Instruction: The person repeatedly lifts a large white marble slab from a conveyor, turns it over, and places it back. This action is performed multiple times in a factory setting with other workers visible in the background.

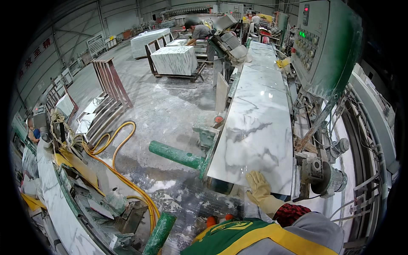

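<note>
My right hand (260, 191), in a cream-yellow rubber work glove, lies flat on the near end of a long polished marble slab (255, 123). Its fingers are stretched out, with nothing gripped in them. White with grey veins, the slab rests on a machine bed running away from me. A red-and-black checked cuff shows at my wrist. My left hand is out of sight. Below the slab's near end, two small orange rounded shapes (211, 221) peek past my green apron (229, 233); I cannot tell what they are.
A control cabinet (325, 46) stands on the right above motors (335, 180). Green pipes (176, 154) jut out left of the bed. Yellow hose (114, 157) loops over the wet floor. Beyond are a rack (111, 80), a marble stack (174, 60) and a bending co-worker (199, 32).
</note>
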{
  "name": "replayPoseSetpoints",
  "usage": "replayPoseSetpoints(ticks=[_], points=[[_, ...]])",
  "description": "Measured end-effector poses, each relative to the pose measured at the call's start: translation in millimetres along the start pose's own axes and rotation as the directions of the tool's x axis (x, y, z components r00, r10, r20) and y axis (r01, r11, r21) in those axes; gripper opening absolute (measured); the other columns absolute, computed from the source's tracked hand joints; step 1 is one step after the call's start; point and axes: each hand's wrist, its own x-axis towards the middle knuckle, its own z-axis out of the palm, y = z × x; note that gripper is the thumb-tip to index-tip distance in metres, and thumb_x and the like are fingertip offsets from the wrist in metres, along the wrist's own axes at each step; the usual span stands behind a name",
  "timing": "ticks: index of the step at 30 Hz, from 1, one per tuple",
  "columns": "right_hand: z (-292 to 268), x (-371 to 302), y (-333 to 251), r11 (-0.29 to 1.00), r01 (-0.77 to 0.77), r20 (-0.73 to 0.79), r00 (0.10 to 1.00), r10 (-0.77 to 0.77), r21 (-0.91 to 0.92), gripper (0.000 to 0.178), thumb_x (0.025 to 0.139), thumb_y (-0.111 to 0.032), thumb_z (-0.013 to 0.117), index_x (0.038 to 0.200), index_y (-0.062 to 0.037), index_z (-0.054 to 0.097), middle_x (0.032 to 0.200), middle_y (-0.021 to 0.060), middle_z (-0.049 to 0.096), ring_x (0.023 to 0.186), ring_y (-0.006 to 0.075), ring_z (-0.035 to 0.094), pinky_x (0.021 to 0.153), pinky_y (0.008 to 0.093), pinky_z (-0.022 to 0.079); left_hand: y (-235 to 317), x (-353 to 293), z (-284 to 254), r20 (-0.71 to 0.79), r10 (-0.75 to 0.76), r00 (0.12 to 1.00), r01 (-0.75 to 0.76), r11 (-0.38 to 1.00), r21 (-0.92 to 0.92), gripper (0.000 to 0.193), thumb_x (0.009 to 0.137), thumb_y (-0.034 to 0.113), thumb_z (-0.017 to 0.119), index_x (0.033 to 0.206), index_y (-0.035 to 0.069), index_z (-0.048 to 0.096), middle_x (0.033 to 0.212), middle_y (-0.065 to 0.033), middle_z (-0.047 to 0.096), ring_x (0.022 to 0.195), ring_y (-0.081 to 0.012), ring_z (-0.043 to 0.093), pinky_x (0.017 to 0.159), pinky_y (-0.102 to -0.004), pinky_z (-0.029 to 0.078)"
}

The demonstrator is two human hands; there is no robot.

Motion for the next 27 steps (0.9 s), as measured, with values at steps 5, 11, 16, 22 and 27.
replayPoseSetpoints(ticks=[5,11,16,22,27], points=[[-15,-3,-10,1.0,0.009,-0.008,1.0,-0.009,0.026,0.083,0.086,-0.034,0.078,0.161,-0.0067,0.052,0.165,0.0221,0.052,0.155,0.0431,0.045,0.131,0.0555,0.034,1,7,-46,0.155,0.011,0.988,-0.008,1.0,-0.016,0.105,0.09,0.091,0.055,0.143,0.002,0.07,0.137,-0.027,0.072,0.12,-0.0434,0.072,0.096,-0.0591,0.057],[-22,-22,-12,1.0,-0.019,0.051,0.999,0.019,0.005,0.083,0.085,-0.026,0.079,0.161,-0.0093,0.051,0.164,0.0203,0.052,0.153,0.0427,0.047,0.129,0.0548,0.038,7,13,-36,-0.103,0.094,0.99,-0.094,0.996,-0.002,0.096,0.094,0.083,0.055,0.144,0.002,0.07,0.138,-0.027,0.072,0.122,-0.0439,0.072,0.097,-0.0595,0.057],[-31,-31,-17,0.998,-0.061,0.056,0.997,0.06,0.024,0.083,0.082,-0.02,0.078,0.16,-0.0104,0.051,0.163,0.0215,0.051,0.152,0.0459,0.046,0.129,0.054,0.039,14,22,-23,-0.334,0.176,0.926,-0.169,0.984,0.049,0.089,0.097,0.076,0.056,0.144,0.002,0.07,0.139,-0.0271,0.072,0.123,-0.0444,0.071,0.098,-0.0598,0.057],[-24,-63,-27,0.971,-0.225,-0.05,0.974,0.222,-0.074,0.087,0.079,-0.018,0.077,0.161,-0.0086,0.05,0.162,0.0271,0.049,0.152,0.0503,0.044,0.13,0.0558,0.037,20,28,-11,-0.5,0.264,0.825,-0.222,0.965,0.143,0.081,0.1,0.068,0.056,0.144,0.002,0.07,0.14,-0.0271,0.071,0.124,-0.045,0.071,0.098,-0.0603,0.057],[-30,-85,-32,0.85,-0.523,0.03,0.85,0.525,-0.053,0.084,0.081,-0.02,0.079,0.16,-0.0077,0.053,0.166,0.0315,0.047,0.153,0.0511,0.045,0.128,0.0537,0.039,-5,12,16,-0.473,0.351,0.808,-0.217,0.924,0.315,0.071,0.102,0.056,0.056,0.144,0.001,0.069,0.141,-0.0274,0.071,0.125,-0.0461,0.07,0.1,-0.0609,0.057]])
